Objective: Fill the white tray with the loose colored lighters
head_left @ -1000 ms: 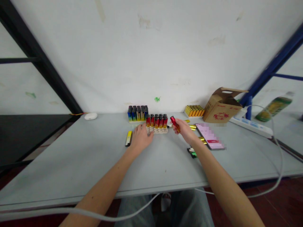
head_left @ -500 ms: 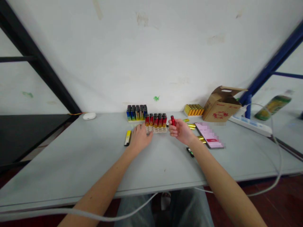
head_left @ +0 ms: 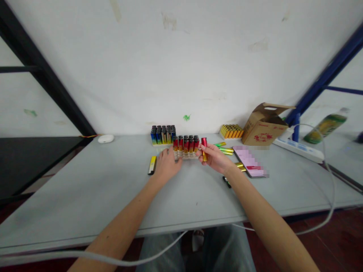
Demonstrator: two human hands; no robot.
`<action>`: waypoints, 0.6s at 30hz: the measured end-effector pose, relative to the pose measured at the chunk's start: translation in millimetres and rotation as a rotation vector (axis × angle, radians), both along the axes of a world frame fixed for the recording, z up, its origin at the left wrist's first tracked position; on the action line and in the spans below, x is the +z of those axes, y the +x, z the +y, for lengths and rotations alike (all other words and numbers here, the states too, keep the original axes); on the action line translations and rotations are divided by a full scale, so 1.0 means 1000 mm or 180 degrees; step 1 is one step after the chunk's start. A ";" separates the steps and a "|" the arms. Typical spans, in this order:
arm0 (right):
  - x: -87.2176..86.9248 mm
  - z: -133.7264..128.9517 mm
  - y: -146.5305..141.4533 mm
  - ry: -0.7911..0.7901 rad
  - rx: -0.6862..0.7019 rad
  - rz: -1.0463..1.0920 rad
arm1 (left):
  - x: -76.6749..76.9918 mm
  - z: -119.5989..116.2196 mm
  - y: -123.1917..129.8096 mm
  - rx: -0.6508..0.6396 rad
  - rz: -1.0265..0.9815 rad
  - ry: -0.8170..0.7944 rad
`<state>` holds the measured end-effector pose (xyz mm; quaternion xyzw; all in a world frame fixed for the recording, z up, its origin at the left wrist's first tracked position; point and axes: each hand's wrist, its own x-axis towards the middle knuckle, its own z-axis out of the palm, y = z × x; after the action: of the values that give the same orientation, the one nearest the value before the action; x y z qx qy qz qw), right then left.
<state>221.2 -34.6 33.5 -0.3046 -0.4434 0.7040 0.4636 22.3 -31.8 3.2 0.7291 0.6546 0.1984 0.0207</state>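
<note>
Several red-and-yellow lighters (head_left: 186, 144) stand upright in a pale rack (head_left: 190, 156) near the middle of the table. My left hand (head_left: 167, 163) rests at the rack's left front corner with its fingers apart and nothing in them. In my right hand (head_left: 214, 155), just right of the rack, a red-and-gold lighter (head_left: 204, 148) is held upright between thumb and fingers. Behind and left stands a block of blue-and-yellow lighters (head_left: 163, 135). A yellow lighter with a black end (head_left: 152, 165) lies left of my left hand.
Gold and green lighters (head_left: 226, 151) lie right of my right hand, beside a phone (head_left: 251, 162). Farther back are an orange-yellow block of lighters (head_left: 231, 131), an open cardboard box (head_left: 263, 128) and a power strip (head_left: 299, 150). A white case (head_left: 106, 139) lies back left.
My right hand has moved slightly left, closer to the rack. The lighter in it now shows more of its length, including the gold lower part. My left hand has barely moved.
</note>
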 end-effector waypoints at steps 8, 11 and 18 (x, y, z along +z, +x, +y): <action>0.002 -0.003 0.000 0.0026 0.0144 0.0160 | -0.001 0.000 0.000 -0.0014 -0.0030 0.0027; 0.001 -0.001 -0.001 -0.0042 0.0134 0.0184 | -0.001 0.000 -0.001 -0.0009 -0.0043 0.0033; 0.001 0.004 0.001 -0.0470 0.0324 0.0580 | -0.003 0.002 -0.002 -0.0010 0.0018 0.0039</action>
<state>221.9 -31.0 34.5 -0.2498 -0.3614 0.7821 0.4420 20.8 -29.3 0.1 0.7308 0.6524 0.2003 0.0147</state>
